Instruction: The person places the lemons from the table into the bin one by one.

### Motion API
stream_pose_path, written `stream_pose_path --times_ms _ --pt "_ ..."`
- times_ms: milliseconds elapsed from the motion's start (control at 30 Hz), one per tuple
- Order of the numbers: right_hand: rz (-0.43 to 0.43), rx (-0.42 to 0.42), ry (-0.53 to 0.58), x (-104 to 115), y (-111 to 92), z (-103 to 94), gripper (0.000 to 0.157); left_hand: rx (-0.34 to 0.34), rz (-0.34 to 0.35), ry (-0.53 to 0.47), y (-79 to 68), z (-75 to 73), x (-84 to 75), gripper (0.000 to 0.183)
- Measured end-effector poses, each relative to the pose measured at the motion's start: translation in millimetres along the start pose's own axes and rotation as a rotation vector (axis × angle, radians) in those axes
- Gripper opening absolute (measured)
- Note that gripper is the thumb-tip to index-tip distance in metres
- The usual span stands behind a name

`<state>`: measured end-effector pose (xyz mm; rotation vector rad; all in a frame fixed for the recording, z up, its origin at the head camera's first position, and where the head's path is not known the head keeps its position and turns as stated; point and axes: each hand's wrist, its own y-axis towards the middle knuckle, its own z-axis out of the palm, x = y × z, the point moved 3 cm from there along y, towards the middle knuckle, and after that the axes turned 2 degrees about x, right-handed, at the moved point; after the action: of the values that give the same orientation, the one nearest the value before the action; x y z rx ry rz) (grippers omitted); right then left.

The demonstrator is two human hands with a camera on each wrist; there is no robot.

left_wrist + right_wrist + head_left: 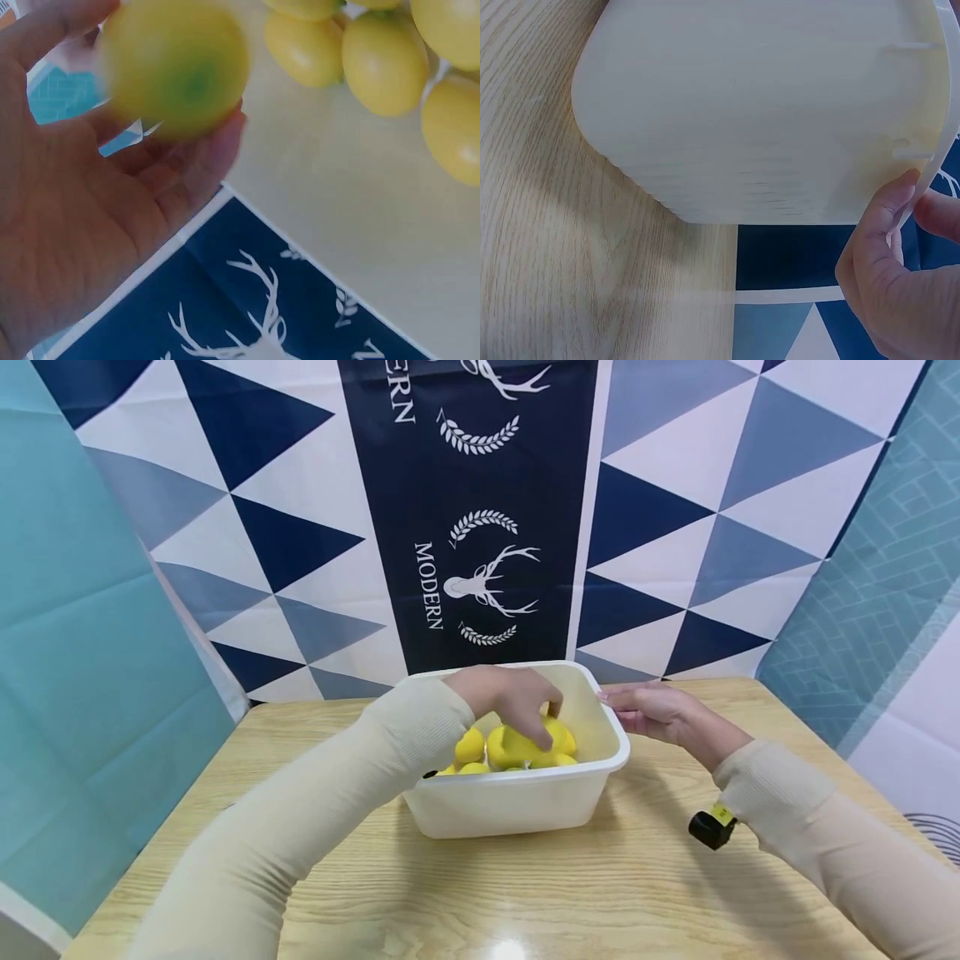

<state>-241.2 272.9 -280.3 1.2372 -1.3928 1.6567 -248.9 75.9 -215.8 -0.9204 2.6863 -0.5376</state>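
Observation:
My left hand (513, 697) is inside a white plastic bin (517, 806) and holds a yellow lemon (176, 64) between thumb and fingers. The lemon's greenish end faces the camera, blurred in the left wrist view. Several more lemons (386, 64) lie in the bin beneath and beside the hand. At the bin's right end, my right hand (652, 710) grips the rim, its thumb and fingers on either side of the lip (937, 161). Part of the pile is hidden by the left hand and sleeve.
The bin stands on a light wooden table (465, 893), near its back edge. Behind it hangs a patterned cloth (480, 485) with triangles and deer heads. Teal panels (90, 610) flank both sides. A small black device (711, 829) is strapped under the right wrist.

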Motion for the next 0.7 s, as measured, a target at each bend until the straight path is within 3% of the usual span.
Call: stream_pose_path --times_ms 167,300,433,700 --pt "-0.007 -0.004 -0.005 -2 0 -0.1 0.066 0.008 0.03 0.004 0.6 1.5 -6.0 0.038" --pt "-0.021 -0.016 -0.001 -2 0 -0.7 0.056 -0.024 0.025 -0.005 -12.1 -1.3 1.6 0.04" --pt "-0.031 -0.02 -0.004 -3 -1 -1.5 0.051 -0.09 -0.003 -0.012 -33.2 -3.8 19.6 0.04" --pt "-0.019 -0.005 0.016 -4 -2 -3.4 0.07 -0.238 -0.111 -0.089 -82.7 3.9 70.9 0.042"
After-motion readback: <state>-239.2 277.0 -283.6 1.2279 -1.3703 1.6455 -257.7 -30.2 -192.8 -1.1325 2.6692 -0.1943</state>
